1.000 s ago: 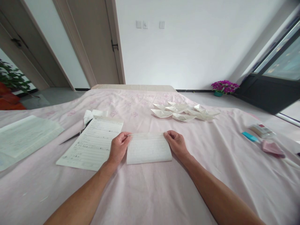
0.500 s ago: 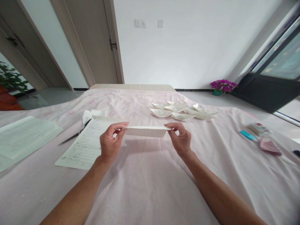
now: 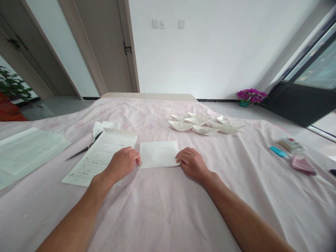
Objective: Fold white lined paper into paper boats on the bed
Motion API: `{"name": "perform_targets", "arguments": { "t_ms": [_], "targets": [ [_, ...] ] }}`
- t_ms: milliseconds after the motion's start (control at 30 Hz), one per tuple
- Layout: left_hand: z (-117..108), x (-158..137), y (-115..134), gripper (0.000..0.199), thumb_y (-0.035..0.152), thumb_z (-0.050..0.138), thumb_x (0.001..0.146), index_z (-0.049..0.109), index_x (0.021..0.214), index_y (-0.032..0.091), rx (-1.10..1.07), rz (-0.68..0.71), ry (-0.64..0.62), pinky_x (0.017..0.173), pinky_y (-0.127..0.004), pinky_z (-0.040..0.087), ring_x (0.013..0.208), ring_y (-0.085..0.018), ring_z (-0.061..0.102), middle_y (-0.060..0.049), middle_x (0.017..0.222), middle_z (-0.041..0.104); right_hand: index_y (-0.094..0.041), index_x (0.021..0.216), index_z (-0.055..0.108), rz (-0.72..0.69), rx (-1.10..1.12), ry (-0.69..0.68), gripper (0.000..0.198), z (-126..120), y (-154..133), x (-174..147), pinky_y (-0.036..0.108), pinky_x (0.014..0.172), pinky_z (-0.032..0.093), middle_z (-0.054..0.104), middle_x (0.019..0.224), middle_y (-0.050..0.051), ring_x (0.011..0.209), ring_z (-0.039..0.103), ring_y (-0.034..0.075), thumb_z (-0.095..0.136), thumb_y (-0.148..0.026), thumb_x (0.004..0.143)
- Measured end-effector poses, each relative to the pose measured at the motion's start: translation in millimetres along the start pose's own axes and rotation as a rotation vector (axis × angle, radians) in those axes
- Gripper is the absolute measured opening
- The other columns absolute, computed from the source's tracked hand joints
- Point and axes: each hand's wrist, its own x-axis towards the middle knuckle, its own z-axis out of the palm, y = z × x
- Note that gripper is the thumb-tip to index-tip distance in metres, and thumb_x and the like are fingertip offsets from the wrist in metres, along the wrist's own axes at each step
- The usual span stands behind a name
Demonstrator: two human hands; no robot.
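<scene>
A folded sheet of paper [image 3: 159,154] lies flat on the pink bedspread [image 3: 157,210] between my hands. My left hand [image 3: 127,161] is closed on the paper's left edge, near the lower corner. At the opposite edge, my right hand [image 3: 193,162] grips the lower right corner, its fingers curled. Left of the paper rests a handwritten sheet [image 3: 105,154], partly behind my left hand. Beyond my right hand sits a cluster of several folded paper boats [image 3: 204,123].
Scissors [image 3: 81,152] lie partly under the handwritten sheet, beside crumpled white paper [image 3: 106,125]. More sheets [image 3: 28,154] spread at far left. On the right are a blue object [image 3: 278,151], a small packet [image 3: 292,144] and a pink item [image 3: 303,165].
The folded paper was held up edge-on between both hands; now it lies flat on the bedspread. Both hands have come down with it, and my right hand has shifted left.
</scene>
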Motion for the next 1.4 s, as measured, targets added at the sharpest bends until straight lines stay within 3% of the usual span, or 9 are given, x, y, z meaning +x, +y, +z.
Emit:
{"name": "perform_targets", "arguments": {
  "t_ms": [167,300,533,733,900,1000,1133,1300,1400],
  "targets": [
    [5,10,23,0.039,-0.001,0.041,0.072,0.069,0.078,0.025,-0.103,-0.006,0.007,0.078,-0.033,0.048,0.083,-0.020,0.063,-0.001,0.083,0.070,-0.020,0.078,0.065,0.005,-0.025,-0.032,0.030,1,-3,-1,0.031,0.078,0.039,0.070,0.085,0.003,0.083,0.057,0.018,0.049,0.003,0.067],
    [29,26,27,0.042,0.001,0.039,0.080,0.068,0.101,0.024,-0.189,0.092,0.032,0.096,-0.035,0.048,0.108,-0.020,0.061,-0.003,0.110,0.069,-0.020,0.078,0.064,0.032,-0.014,-0.048,0.029,1,-3,0,0.031,0.077,0.039,0.069,0.084,0.003,0.080,0.057,0.018,0.049,0.002,0.067],
    [59,39,24,0.035,0.020,0.045,0.091,0.057,0.124,0.020,-0.070,0.087,0.050,0.113,-0.042,0.037,0.135,-0.022,0.043,-0.011,0.140,0.052,-0.020,0.076,0.064,0.029,-0.011,-0.064,0.027,-1,-3,1,0.031,0.077,0.039,0.066,0.081,0.004,0.079,0.054,0.018,0.048,-0.001,0.066],
    [75,38,25,0.045,0.035,0.041,0.096,0.046,0.139,0.020,0.073,0.076,-0.009,0.116,-0.048,0.027,0.142,-0.027,0.032,-0.014,0.152,0.038,-0.020,0.071,0.067,0.017,-0.008,-0.089,0.033,-3,-2,0,0.031,0.075,0.039,0.066,0.078,0.003,0.075,0.054,0.018,0.045,0.001,0.059],
    [78,36,27,0.058,0.048,0.042,0.095,0.037,0.147,0.023,0.137,0.066,-0.099,0.115,-0.056,0.019,0.146,-0.032,0.020,-0.017,0.157,0.027,-0.020,0.067,0.067,0.140,0.052,-0.042,0.031,-4,-5,6,0.032,0.077,0.042,0.067,0.074,0.003,0.076,0.058,0.018,0.044,0.000,0.067],
    [79,36,26,0.061,0.052,0.045,0.093,0.035,0.147,0.027,0.142,0.081,-0.095,0.115,-0.057,0.018,0.147,-0.032,0.019,-0.016,0.158,0.026,-0.020,0.091,0.070,0.229,0.130,0.079,0.035,1,-15,21,0.033,0.085,0.046,0.069,0.092,0.005,0.089,0.061,0.019,0.040,-0.006,0.081],
    [79,37,27,0.064,0.052,0.050,0.090,0.039,0.145,0.022,0.147,0.082,-0.103,0.114,-0.058,0.017,0.145,-0.035,0.021,-0.018,0.156,0.030,-0.019,0.131,0.054,0.082,0.156,0.012,0.040,28,-35,49,0.041,0.105,0.039,0.059,0.131,0.010,0.124,0.051,0.023,0.034,-0.025,0.097],
    [72,33,32,0.073,0.048,0.053,0.087,0.029,0.151,0.022,0.123,0.113,-0.122,0.116,-0.054,0.016,0.146,-0.033,0.019,-0.014,0.157,0.027,-0.008,0.145,0.037,0.089,0.021,-0.123,0.055,72,-43,59,0.048,0.114,0.030,0.041,0.148,0.019,0.138,0.037,0.028,0.033,-0.040,0.101],
    [70,30,32,0.075,0.059,0.047,0.088,0.032,0.149,0.018,0.139,0.097,-0.139,0.115,-0.055,0.015,0.146,-0.035,0.019,-0.017,0.159,0.022,-0.009,0.147,0.035,0.091,-0.093,-0.125,0.056,77,-31,52,0.050,0.116,0.023,0.038,0.151,0.019,0.143,0.029,0.029,0.036,-0.040,0.100]
  ]
}}
